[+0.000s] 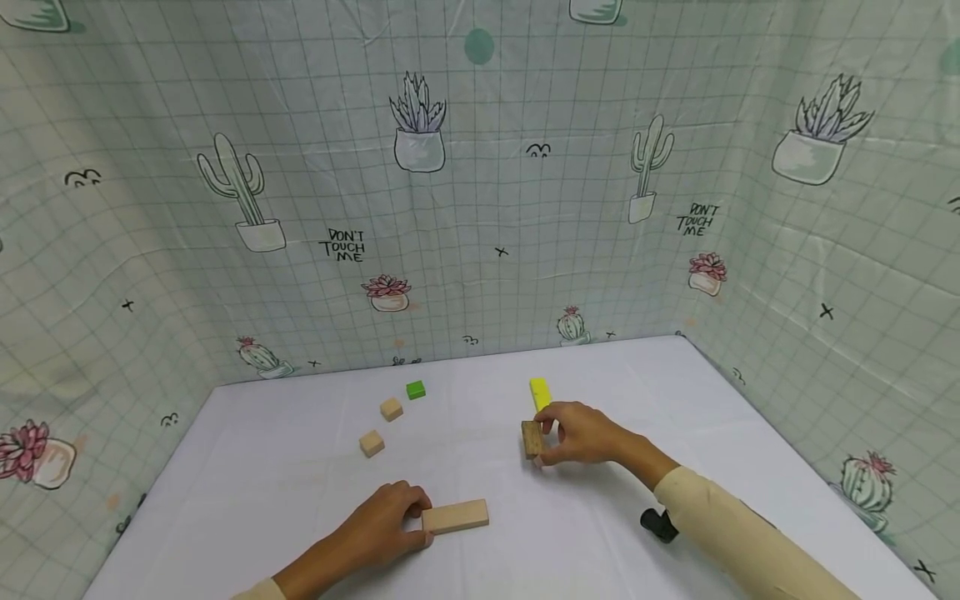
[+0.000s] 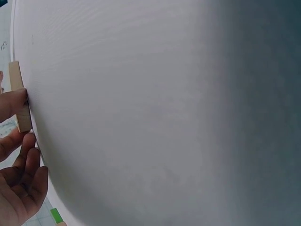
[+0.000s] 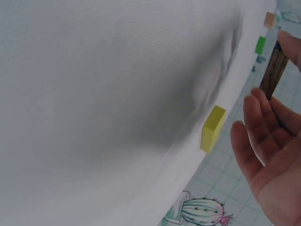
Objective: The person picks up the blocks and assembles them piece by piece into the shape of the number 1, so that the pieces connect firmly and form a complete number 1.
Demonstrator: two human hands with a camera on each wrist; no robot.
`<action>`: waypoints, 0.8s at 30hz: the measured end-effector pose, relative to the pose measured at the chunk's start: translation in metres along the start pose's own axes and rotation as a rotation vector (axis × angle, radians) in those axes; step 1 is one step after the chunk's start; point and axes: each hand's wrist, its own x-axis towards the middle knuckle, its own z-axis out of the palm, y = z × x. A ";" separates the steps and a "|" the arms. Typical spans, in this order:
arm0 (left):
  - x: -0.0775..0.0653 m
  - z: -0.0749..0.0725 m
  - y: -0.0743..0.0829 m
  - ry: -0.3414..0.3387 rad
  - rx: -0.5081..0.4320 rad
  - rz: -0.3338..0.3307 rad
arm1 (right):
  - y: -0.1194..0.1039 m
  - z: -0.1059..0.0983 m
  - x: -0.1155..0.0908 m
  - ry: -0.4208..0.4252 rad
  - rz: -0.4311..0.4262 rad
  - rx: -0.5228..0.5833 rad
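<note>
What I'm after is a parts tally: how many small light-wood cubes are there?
2: one cube lies nearer the left hand, the other cube nearer the green block. More could be hidden.

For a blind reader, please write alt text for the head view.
A person's left hand holds a pale plank, their right hand a brown block, at a white table. Farther back lie two cubes, a green block and a yellow block; a black object lies by the right sleeve.
</note>
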 end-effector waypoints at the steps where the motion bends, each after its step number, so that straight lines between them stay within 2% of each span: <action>1: 0.000 0.000 0.000 0.000 0.001 -0.002 | -0.001 0.000 0.001 0.000 -0.004 -0.001; 14: -0.001 0.001 -0.004 0.004 -0.023 0.039 | -0.009 0.001 0.004 0.018 -0.049 -0.013; 24: 0.000 0.001 -0.004 -0.009 -0.018 0.029 | -0.010 0.001 0.003 0.022 -0.040 -0.003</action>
